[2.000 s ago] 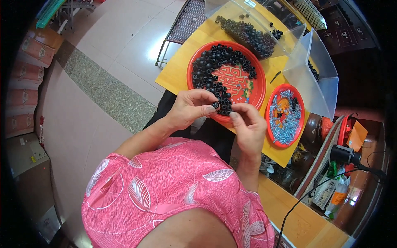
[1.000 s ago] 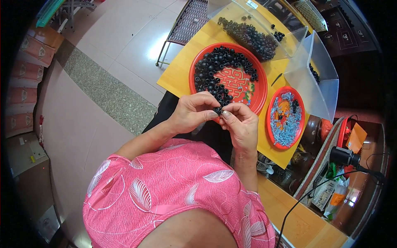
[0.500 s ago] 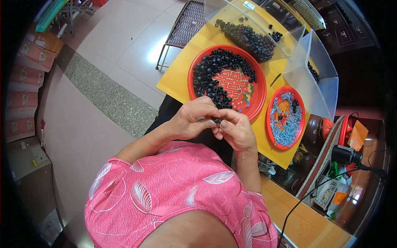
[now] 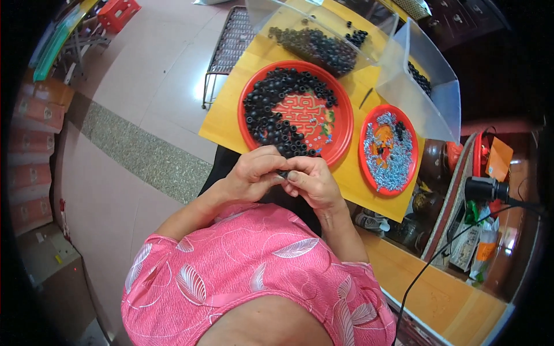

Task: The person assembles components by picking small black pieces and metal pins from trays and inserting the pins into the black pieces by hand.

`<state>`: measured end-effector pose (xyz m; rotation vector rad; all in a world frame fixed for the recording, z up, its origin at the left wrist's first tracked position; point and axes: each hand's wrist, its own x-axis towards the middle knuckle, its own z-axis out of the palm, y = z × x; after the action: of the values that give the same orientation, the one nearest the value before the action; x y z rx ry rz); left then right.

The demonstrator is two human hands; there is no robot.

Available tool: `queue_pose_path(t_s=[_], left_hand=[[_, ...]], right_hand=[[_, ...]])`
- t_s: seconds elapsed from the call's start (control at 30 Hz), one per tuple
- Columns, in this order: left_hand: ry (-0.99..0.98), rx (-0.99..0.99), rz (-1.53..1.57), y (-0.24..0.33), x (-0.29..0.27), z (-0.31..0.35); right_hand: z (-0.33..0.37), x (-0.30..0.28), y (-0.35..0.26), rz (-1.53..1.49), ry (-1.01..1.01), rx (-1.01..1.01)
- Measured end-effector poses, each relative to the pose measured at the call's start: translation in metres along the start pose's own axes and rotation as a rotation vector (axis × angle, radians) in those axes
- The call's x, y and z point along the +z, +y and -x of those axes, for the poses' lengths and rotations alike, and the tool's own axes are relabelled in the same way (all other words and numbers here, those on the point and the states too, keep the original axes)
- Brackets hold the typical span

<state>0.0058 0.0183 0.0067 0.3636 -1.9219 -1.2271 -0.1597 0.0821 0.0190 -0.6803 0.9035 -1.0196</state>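
One small black bead-like part (image 4: pixel 282 173) is pinched, in the head view, by the narrowed left hand (image 4: pixel 251 174), near the round red tray (image 4: pixel 347 121). The right hand (image 4: pixel 316 183) is closed against it; whether anything else is held there cannot be told. Should the pinch be slackened, the part could be dropped. Its dark surface is mostly finger-covered.

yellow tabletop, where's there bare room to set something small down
Bare patches on the yellow tabletop: its left corner, beside the large round red tray, and the near strip between that tray and the small oval red tray. Crowded: the far side, with two clear plastic bins, and the large tray's near rim, by the left hand and right hand.
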Motion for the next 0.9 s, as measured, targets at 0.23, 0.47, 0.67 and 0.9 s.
queue_pose_path(t_s=[0.23,0.47,0.67,0.9], left_hand=[[-0.001,-0.012,0.000,0.000,0.000,-0.003],[0.158,-0.230,0.292,-0.004,0.010,-0.002],[0.151,-0.202,0.074,-0.006,-0.004,0.011],[0.146,-0.180,0.060,-0.009,-0.004,0.010]], right_hand=[[-0.007,-0.004,0.010,-0.079,-0.071,-0.031],[0.001,-0.005,-0.023,-0.082,-0.014,-0.048],[0.010,-0.071,-0.116,0.066,0.275,-0.473],[0.000,-0.141,-0.178,0.006,0.466,-0.595]])
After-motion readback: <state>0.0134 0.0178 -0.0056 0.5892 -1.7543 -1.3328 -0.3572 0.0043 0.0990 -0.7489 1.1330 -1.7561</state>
